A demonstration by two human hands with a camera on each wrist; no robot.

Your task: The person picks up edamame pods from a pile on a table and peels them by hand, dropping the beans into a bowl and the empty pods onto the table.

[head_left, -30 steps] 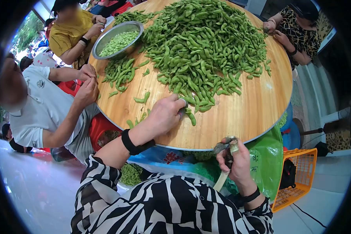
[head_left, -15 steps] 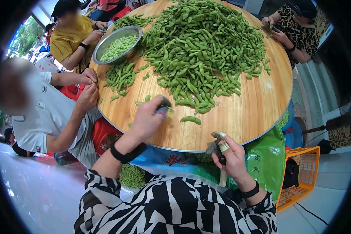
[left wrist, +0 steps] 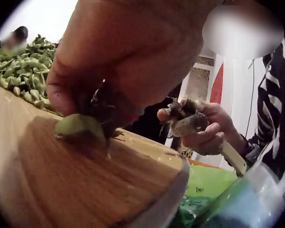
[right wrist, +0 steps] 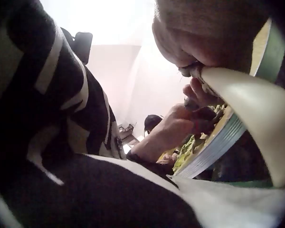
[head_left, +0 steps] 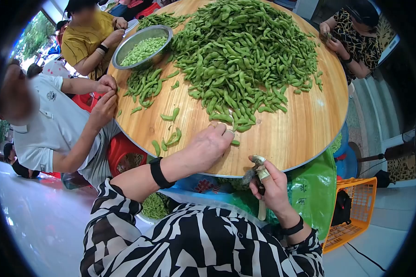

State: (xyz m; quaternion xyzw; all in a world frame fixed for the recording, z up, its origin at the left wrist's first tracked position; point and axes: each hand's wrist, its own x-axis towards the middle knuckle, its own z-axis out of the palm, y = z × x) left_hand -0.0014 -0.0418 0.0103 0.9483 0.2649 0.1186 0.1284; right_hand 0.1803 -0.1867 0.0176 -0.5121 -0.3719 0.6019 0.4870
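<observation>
My left hand (head_left: pixel 207 147) is low over the near part of the round wooden table (head_left: pixel 291 143), its fingers curled down at a single green pod (head_left: pixel 235 142). In the left wrist view the pod (left wrist: pixel 78 126) lies at the fingertips of that hand (left wrist: pixel 128 52), which pinch it; the far fingers are in shadow. My right hand (head_left: pixel 275 191), its thumb wrapped in pale material, grips a pale-handled tool (head_left: pixel 262 210) just off the table's near edge. The handle (right wrist: pixel 256 109) curves out below that hand (right wrist: pixel 204 33) in the right wrist view.
A large pod heap (head_left: pixel 245 55) covers the table's middle. Left of it stands a metal bowl (head_left: pixel 143 51) of shelled beans, with loose pods (head_left: pixel 171 115) nearer. People sit left and right. A green bag (head_left: pixel 312 198) and an orange crate (head_left: pixel 351 212) are at the right.
My left hand went leftward from the heap's near edge with a pod, then came back right, without that pod, to the single pod on the table. My right hand stays nearly in place, still gripping the tool.
</observation>
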